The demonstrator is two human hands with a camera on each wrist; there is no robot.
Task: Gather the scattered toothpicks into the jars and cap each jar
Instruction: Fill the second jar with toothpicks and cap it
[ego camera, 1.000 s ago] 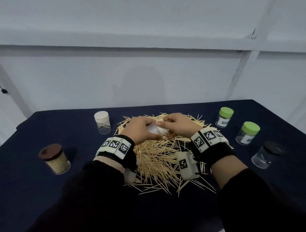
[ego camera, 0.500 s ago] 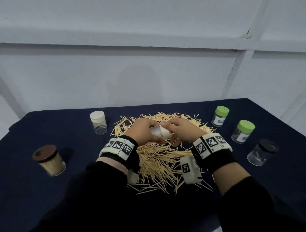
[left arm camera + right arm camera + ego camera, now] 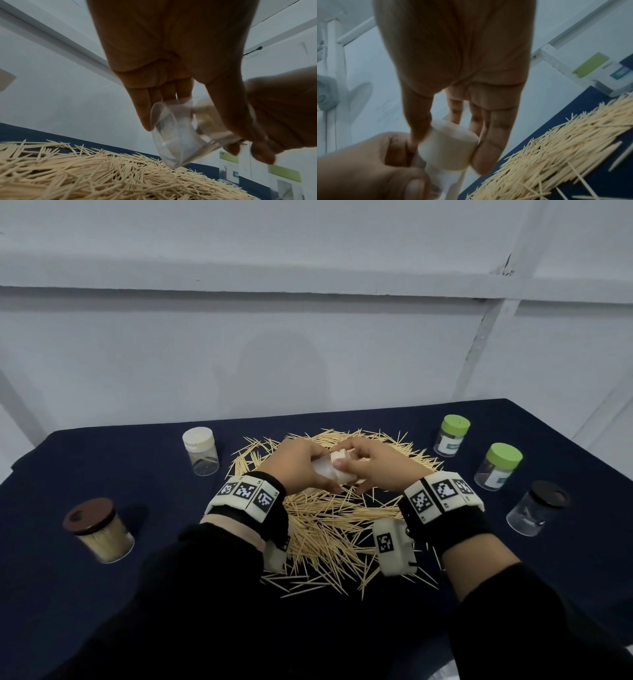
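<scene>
1. The left hand (image 3: 297,465) curls its fingers and thumb round the clear jar (image 3: 322,470), which it holds tilted on its side just above the toothpick heap (image 3: 329,518).
2. In the left wrist view the clear jar (image 3: 173,136) shows as a see-through plastic cylinder, its round base turned down toward the pile; whether it holds any toothpicks cannot be told.
3. The right hand (image 3: 373,469) pinches the cream cap (image 3: 340,457) at the jar's mouth, thumb on one side and fingers on the other.
4. In the right wrist view the cream cap (image 3: 448,146) is a squat, matte, off-white cylinder; whether it is seated fully on the neck cannot be told.
5. The toothpicks are pale wooden sticks with pointed ends, lying criss-crossed in a wide mound at the middle of the worktop (image 3: 85,457), which is covered in dark blue cloth.
6. Other jars stand upright and capped round the heap:
   - the white-capped jar (image 3: 201,450), far left of the pile, looks nearly empty;
   - the brown-capped jar (image 3: 99,530), near left, is packed with toothpicks;
   - the two green-capped jars (image 3: 452,435) (image 3: 499,466) stand at the right, each with a label;
   - the black-capped jar (image 3: 537,513) stands nearest on the right.
</scene>
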